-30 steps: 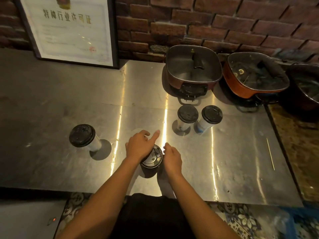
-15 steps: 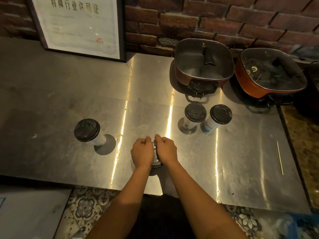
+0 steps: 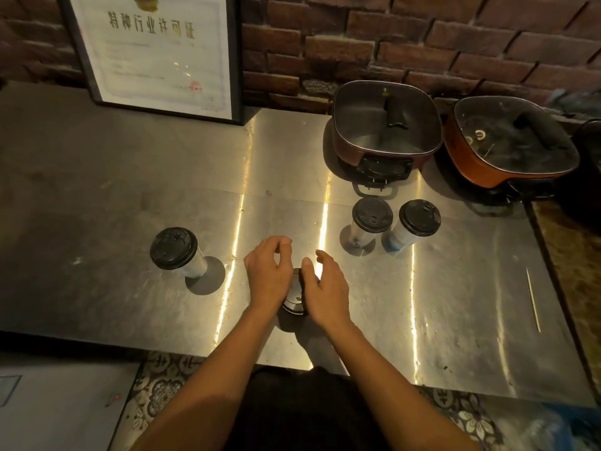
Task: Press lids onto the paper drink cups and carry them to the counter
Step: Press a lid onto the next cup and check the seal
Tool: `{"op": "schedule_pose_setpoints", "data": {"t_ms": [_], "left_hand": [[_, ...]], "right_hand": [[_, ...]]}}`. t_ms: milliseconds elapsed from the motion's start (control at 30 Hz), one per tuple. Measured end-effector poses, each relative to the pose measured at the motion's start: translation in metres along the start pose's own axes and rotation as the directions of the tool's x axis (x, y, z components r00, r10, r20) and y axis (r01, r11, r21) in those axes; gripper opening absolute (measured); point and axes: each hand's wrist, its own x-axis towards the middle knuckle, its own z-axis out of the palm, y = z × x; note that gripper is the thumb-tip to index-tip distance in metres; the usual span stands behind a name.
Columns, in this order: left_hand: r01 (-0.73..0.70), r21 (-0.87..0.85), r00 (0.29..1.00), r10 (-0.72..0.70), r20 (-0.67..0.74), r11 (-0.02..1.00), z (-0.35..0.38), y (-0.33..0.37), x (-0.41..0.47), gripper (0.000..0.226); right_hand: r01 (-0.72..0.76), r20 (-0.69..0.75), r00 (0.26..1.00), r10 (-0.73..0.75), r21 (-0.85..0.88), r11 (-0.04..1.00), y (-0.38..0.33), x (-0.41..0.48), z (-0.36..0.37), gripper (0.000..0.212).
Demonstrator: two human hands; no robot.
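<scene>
Lidded cup (image 3: 295, 296) between hands; left hand (image 3: 268, 276) and right hand (image 3: 327, 288) half-open, flanking lid, gripping nothing.

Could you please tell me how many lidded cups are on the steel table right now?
4: one cup stands alone at left, one sits between the hands, largely covered, and two stand together near the pots. None seems hidden.

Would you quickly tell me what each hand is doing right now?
Left hand: open, fingers curled, resting on the cup lid.
Right hand: open, thumb against the same lid, gripping nothing.
</scene>
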Motion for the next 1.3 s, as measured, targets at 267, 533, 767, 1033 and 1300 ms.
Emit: {"op": "schedule_pose_setpoints", "data": {"t_ms": [267, 533, 767, 1033, 1300], "left_hand": [[0.356, -0.296, 0.930, -0.366, 0.024, 0.886, -0.024, -0.022, -0.020, 0.023], [0.443, -0.280, 0.894, -0.443, 0.067, 0.851, -0.016, -0.028, -0.034, 0.023], [0.453, -0.223, 0.892, -0.436, 0.121, 0.863, -0.018, -0.036, -0.039, 0.022], [0.574, -0.208, 0.796, -0.479, 0.371, 0.792, -0.025, -0.016, -0.032, 0.038], [0.549, -0.197, 0.784, -0.419, 0.457, 0.813, -0.028, 0.000, -0.029, 0.029]], "right_hand": [[0.679, 0.427, 0.734, -0.528, -0.465, 0.567, 0.006, 0.009, -0.005, 0.066], [0.689, 0.362, 0.725, -0.586, -0.398, 0.606, 0.011, 0.009, 0.003, 0.054], [0.175, 0.184, 0.973, -0.142, -0.176, 0.969, -0.009, 0.036, -0.027, 0.056], [-0.447, 0.247, 0.894, 0.373, 0.495, 0.745, 0.016, 0.039, -0.064, 0.046], [-0.439, 0.281, 0.898, 0.339, 0.636, 0.635, 0.014, 0.017, -0.076, 0.036]]}}
